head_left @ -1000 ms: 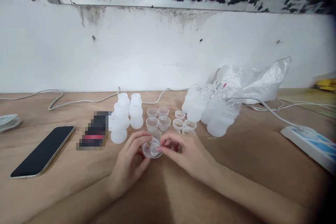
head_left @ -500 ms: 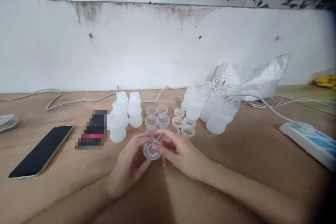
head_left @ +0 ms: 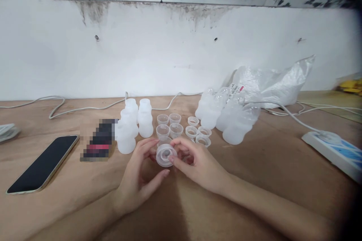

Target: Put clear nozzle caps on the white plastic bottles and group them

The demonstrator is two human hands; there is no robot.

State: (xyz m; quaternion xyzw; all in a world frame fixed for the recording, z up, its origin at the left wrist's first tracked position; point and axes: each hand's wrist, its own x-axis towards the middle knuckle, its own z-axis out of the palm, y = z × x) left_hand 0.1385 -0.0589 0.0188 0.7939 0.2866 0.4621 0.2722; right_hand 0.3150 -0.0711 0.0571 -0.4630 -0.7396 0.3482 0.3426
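Note:
My right hand (head_left: pixel 195 160) pinches a round, translucent plastic screw ring (head_left: pixel 166 155) between thumb and fingers, its ringed face tilted towards me. Around its left side curves my left hand (head_left: pixel 141 171), open, with the thumb well apart from the fingers. Whether the left fingertips touch the ring's far edge, I cannot tell. Just beyond stand several clear plastic cups (head_left: pixel 163 131), one partly hidden behind the held ring. To their right lie several loose screw rings (head_left: pixel 203 141), some partly covered by my right hand.
Several frosted white bottles (head_left: pixel 126 141) stand left of the cups. Clear-topped bottles (head_left: pixel 234 130) are grouped at right before a silvery plastic bag (head_left: pixel 271 86). A phone (head_left: pixel 43 163) and a pixelated dark item (head_left: pixel 98 141) lie left; a power strip (head_left: pixel 335 154) and cable lie right.
The ring has risen slightly and turned its face more towards me. My left thumb has come away from it, opening that hand, while the right keeps its hold.

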